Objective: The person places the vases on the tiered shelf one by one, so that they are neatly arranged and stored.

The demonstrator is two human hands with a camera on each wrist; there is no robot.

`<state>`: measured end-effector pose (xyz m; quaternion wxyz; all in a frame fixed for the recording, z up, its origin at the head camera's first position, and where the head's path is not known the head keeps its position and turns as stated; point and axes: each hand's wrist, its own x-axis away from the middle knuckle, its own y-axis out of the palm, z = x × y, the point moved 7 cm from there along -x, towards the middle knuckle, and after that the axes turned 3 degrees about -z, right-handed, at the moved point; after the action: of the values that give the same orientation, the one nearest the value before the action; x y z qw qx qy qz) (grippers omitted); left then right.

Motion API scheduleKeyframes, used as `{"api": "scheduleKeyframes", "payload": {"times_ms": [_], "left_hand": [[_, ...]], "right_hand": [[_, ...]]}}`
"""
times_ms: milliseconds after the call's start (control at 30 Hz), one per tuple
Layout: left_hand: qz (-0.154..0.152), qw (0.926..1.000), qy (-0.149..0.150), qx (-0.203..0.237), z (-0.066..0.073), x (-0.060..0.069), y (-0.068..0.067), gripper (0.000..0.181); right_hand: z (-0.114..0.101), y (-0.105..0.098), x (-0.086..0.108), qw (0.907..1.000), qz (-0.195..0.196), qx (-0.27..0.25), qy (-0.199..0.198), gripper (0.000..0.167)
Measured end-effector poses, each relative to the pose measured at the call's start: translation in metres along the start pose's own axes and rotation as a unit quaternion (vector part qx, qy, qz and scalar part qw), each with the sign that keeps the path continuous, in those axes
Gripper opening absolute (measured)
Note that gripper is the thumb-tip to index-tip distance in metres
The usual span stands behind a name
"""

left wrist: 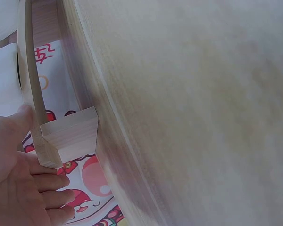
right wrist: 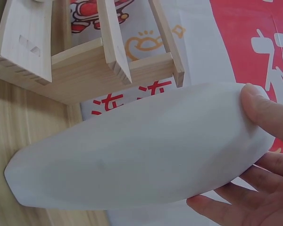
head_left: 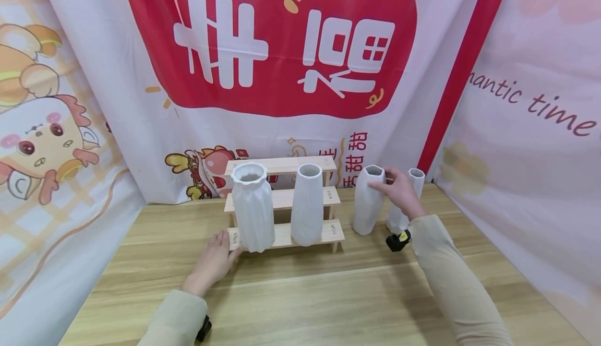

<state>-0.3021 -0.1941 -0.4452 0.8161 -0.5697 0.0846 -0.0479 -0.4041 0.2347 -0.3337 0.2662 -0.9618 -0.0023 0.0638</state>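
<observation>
My right hand (head_left: pixel 401 192) grips a white faceted vase (head_left: pixel 368 205) near its rim, thumb on one side and fingers round the other. The vase is nearly upright, right of a three-step wooden stand (head_left: pixel 281 198); I cannot tell whether its base touches the table. My left hand (head_left: pixel 213 262) holds the left end of the stand's lowest step, with the thumb (left wrist: pixel 22 117) at the board's edge and the fingers (left wrist: pixel 52 197) round its end. On that step stand a pleated vase (head_left: pixel 254 210) with a wavy rim and a smoother tapered vase (head_left: pixel 308 205).
Another slim white vase (head_left: pixel 398 218) stands behind my right wrist, partly hidden. The wood-grain table (head_left: pixel 300 304) meets a printed cloth backdrop (head_left: pixel 281 111) at the back, with cloth on both sides. Black wrist devices are on both arms.
</observation>
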Motion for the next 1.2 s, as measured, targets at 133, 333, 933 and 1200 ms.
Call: {"api": "scheduleKeyframes", "payload": {"times_ms": [133, 333, 933, 1200], "left_hand": [[0.001, 1.0, 0.001, -0.001, 0.0, 0.001, 0.001, 0.067], [0.003, 1.0, 0.001, -0.002, 0.0, 0.001, 0.001, 0.067], [-0.001, 1.0, 0.0, -0.001, 0.0, 0.002, 0.0, 0.066], [-0.001, 1.0, -0.002, -0.001, -0.001, 0.0, 0.001, 0.066]], "right_hand": [[-0.001, 0.0, 0.001, 1.0, 0.002, 0.007, 0.003, 0.06], [-0.007, -0.002, 0.001, 0.9999, 0.0, 0.013, -0.005, 0.064], [-0.041, -0.013, 0.003, 0.9998, 0.004, 0.013, -0.012, 0.067], [-0.061, -0.019, 0.003, 0.9996, 0.011, 0.014, -0.022, 0.07]]}}
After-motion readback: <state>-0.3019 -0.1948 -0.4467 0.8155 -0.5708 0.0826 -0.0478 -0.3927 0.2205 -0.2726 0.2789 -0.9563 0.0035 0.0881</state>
